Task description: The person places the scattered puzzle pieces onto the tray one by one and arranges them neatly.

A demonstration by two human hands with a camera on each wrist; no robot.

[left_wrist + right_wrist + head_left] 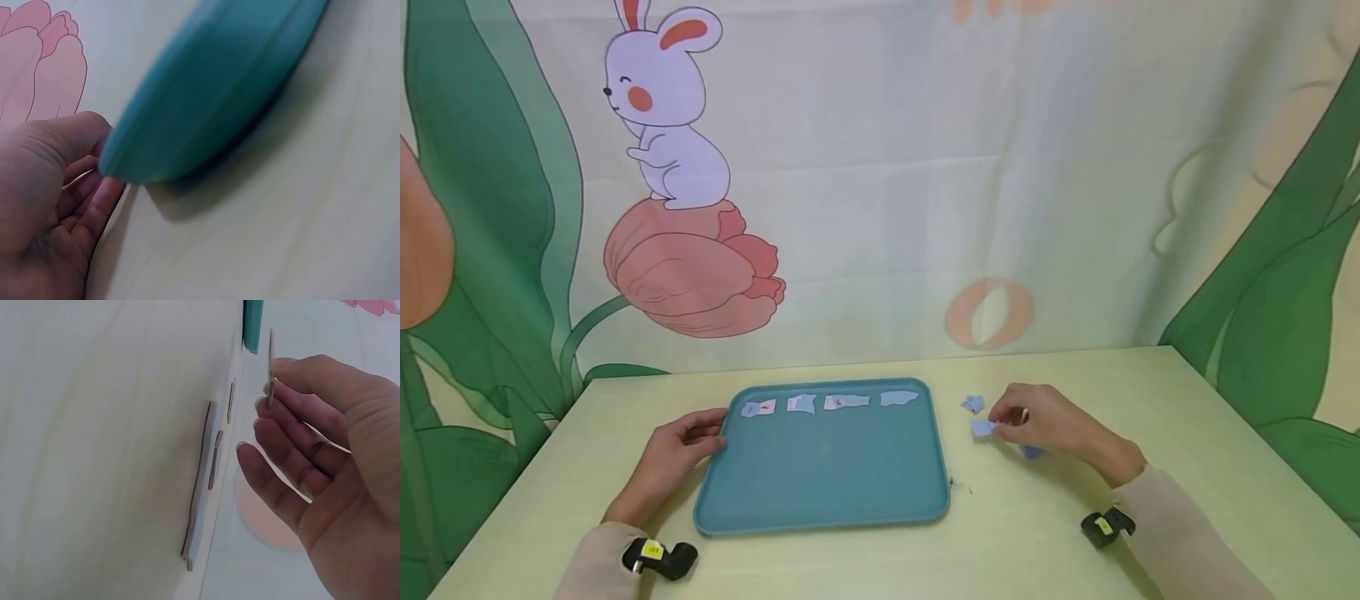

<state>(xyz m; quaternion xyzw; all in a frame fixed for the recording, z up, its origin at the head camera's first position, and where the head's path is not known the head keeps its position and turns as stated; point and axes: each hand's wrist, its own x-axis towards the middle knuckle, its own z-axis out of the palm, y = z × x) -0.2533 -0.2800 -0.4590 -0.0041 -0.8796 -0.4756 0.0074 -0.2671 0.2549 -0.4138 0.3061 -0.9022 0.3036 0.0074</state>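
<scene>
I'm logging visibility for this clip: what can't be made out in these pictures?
Marks on the small pieces in the tray: too small, head view.
Held piece: face partly covered by the right hand, head view; seen edge-on, right wrist view.
Blue piece on the table: partly hidden by that hand, head view.
Tray's full outline: cut off by the top edge, left wrist view.

Pieces (847,402) on tray (823,475), loose pieces (973,403) to right

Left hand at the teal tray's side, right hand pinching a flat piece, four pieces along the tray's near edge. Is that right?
Wrong edge: the head view shows the four pieces along the far edge of the tray. Left hand at its side, right hand pinching a flat piece: correct.
</scene>
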